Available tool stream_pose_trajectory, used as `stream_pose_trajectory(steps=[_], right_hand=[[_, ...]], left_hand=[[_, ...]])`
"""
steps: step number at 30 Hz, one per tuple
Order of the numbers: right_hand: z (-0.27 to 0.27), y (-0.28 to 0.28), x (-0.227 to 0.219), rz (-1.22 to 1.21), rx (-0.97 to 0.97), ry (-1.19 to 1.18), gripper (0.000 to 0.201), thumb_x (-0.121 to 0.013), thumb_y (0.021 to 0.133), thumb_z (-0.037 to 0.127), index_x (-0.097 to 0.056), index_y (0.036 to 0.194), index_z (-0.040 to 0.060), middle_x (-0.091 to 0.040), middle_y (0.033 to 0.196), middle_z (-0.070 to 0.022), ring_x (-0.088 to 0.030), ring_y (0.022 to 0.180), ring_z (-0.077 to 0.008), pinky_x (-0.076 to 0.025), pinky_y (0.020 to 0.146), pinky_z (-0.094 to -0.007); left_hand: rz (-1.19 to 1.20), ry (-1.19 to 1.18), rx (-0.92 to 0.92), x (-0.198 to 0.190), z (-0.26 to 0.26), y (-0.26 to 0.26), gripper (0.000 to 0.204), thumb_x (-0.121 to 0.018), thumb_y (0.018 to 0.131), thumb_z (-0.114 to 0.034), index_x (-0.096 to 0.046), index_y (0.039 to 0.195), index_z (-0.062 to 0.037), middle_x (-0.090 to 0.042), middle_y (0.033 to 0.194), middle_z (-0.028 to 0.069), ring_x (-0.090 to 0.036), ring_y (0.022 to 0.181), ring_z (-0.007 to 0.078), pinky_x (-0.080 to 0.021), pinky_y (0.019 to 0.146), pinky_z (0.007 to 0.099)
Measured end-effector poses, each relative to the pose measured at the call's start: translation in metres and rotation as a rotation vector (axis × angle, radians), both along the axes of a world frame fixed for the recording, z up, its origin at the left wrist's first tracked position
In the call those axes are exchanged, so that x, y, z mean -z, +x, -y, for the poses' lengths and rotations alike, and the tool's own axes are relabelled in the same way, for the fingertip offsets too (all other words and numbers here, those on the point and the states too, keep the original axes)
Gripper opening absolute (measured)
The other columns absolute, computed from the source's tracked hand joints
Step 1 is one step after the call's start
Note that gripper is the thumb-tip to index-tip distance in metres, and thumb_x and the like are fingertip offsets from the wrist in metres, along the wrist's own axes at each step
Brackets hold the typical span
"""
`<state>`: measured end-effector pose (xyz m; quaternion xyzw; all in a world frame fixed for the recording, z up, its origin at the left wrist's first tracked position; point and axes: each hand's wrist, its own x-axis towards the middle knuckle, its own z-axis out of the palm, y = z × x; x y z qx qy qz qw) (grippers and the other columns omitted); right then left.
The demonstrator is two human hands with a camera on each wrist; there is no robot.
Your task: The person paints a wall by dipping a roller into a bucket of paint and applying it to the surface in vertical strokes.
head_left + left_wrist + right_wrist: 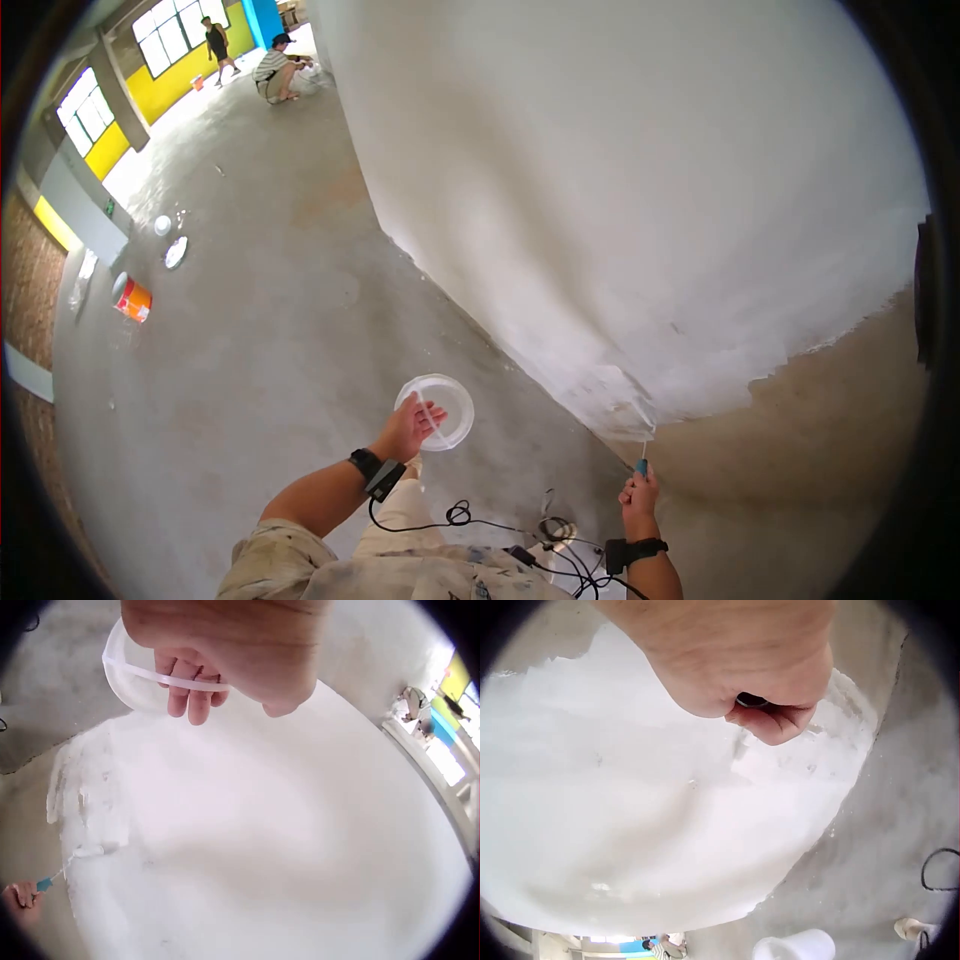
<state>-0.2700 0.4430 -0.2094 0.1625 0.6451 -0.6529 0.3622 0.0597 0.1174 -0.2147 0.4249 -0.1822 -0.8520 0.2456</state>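
Observation:
In the head view the right hand [640, 495] grips the blue handle [641, 466] of a paint roller [642, 414], whose head lies against the white-coated wall [640, 180] low down, near the coating's edge. The left hand [412, 425] holds a white bucket [462, 420] by its thin handle, fingers curled under it. In the left wrist view the bucket handle [142, 673] crosses the fingers, and the roller [90, 852] touches the wall. The right wrist view shows the right hand [735, 667] closed round the handle's dark end [751, 700].
An orange bucket [132, 298], a white lid [176, 252] and a small white container [162, 226] are on the grey floor at left. One person [276, 72] squats by the wall's far end; another [216, 45] is farther back. Black cables [480, 521] hang before the body.

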Motion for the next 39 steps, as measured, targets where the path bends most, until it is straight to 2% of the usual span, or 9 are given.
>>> stream_pose_trajectory(steps=[8,11,14,20,26,30,35,38,39], right_hand=[[-0.028,-0.014,0.002,0.075,0.144,-0.005,0.016,-0.048,0.086,0.007,-0.048,0.100,0.0149,-0.038,0.060,0.0024,-0.033,0.042,-0.0064,-0.029,0.035,-0.0215],[-0.050,-0.036,-0.006,0.069,0.106,0.025,0.007,-0.049,0.088,0.011,-0.047,0.093,0.0150,-0.041,0.064,0.0016,-0.035,0.044,-0.0062,-0.030,0.039,-0.0207],[-0.074,-0.047,-0.005,0.046,0.064,0.038,0.003,-0.049,0.089,0.013,-0.047,0.092,0.0142,-0.041,0.064,0.0015,-0.036,0.044,-0.0063,-0.030,0.039,-0.0214],[-0.129,-0.058,-0.026,0.016,-0.005,0.056,0.007,-0.049,0.089,0.012,-0.044,0.084,0.0126,-0.040,0.059,0.0014,-0.036,0.042,-0.0068,-0.030,0.037,-0.0220],[-0.185,-0.065,-0.002,0.028,0.068,0.117,0.010,-0.052,0.087,0.013,-0.044,0.084,0.0088,-0.041,0.063,-0.0003,-0.035,0.043,-0.0077,-0.029,0.036,-0.0229],[-0.186,-0.051,-0.014,0.069,0.123,0.109,0.012,-0.054,0.087,0.015,-0.044,0.083,0.0100,-0.042,0.063,-0.0004,-0.036,0.044,-0.0077,-0.030,0.037,-0.0227],[-0.182,-0.049,-0.014,0.090,0.135,0.108,0.012,-0.054,0.087,0.016,-0.044,0.083,0.0108,-0.042,0.063,0.0000,-0.036,0.044,-0.0078,-0.031,0.038,-0.0225],[-0.173,-0.048,-0.018,0.106,0.209,0.122,0.013,-0.055,0.087,0.016,-0.043,0.082,0.0106,-0.040,0.061,0.0001,-0.035,0.043,-0.0082,-0.030,0.037,-0.0227],[-0.168,-0.049,-0.021,0.074,0.171,0.109,0.012,-0.053,0.087,0.015,-0.044,0.081,0.0105,-0.040,0.060,0.0005,-0.036,0.043,-0.0082,-0.029,0.037,-0.0227]], left_hand=[[0.245,-0.022,-0.038,-0.013,0.008,-0.016,0.048,-0.044,0.091,-0.044,-0.043,0.111,0.0003,-0.057,0.102,0.0165,-0.056,0.102,0.0297,-0.044,0.091,0.0388],[0.235,0.001,-0.218,0.003,0.009,-0.008,0.039,-0.051,0.087,-0.044,-0.051,0.091,-0.0051,-0.055,0.065,0.0050,-0.058,0.064,0.0212,-0.050,0.063,0.0335],[0.203,0.017,-0.318,0.024,0.006,0.015,0.033,-0.046,0.090,-0.040,-0.049,0.080,-0.0087,-0.044,0.052,-0.0008,-0.048,0.052,0.0173,-0.046,0.057,0.0329],[0.451,0.004,-0.574,0.024,-0.008,0.064,0.035,-0.050,0.086,-0.041,-0.048,0.085,-0.0066,-0.036,0.048,-0.0011,-0.039,0.039,0.0148,-0.038,0.039,0.0303],[0.665,-0.102,-0.617,0.051,-0.048,0.124,0.043,-0.044,0.086,-0.045,-0.045,0.082,-0.0023,-0.034,0.047,0.0035,-0.040,0.038,0.0191,-0.033,0.036,0.0312],[0.768,-0.106,-0.629,0.094,-0.056,0.172,0.051,-0.041,0.087,-0.044,-0.049,0.093,0.0054,-0.044,0.059,0.0081,-0.047,0.045,0.0221,-0.042,0.039,0.0335],[1.223,-0.333,-0.174,0.147,-0.045,0.244,0.026,-0.045,0.085,-0.009,-0.046,0.110,-0.0024,-0.062,0.094,0.0216,-0.064,0.077,0.0319,-0.053,0.059,0.0415],[1.364,-0.453,-0.098,0.158,-0.044,0.256,0.027,-0.047,0.082,-0.008,-0.046,0.108,-0.0015,-0.061,0.094,0.0237,-0.062,0.084,0.0367,-0.051,0.071,0.0435],[1.200,-0.510,-0.297,0.153,-0.046,0.257,0.038,-0.037,0.086,-0.041,-0.048,0.076,-0.0063,-0.046,0.058,0.0096,-0.047,0.046,0.0234,-0.039,0.043,0.0384]])
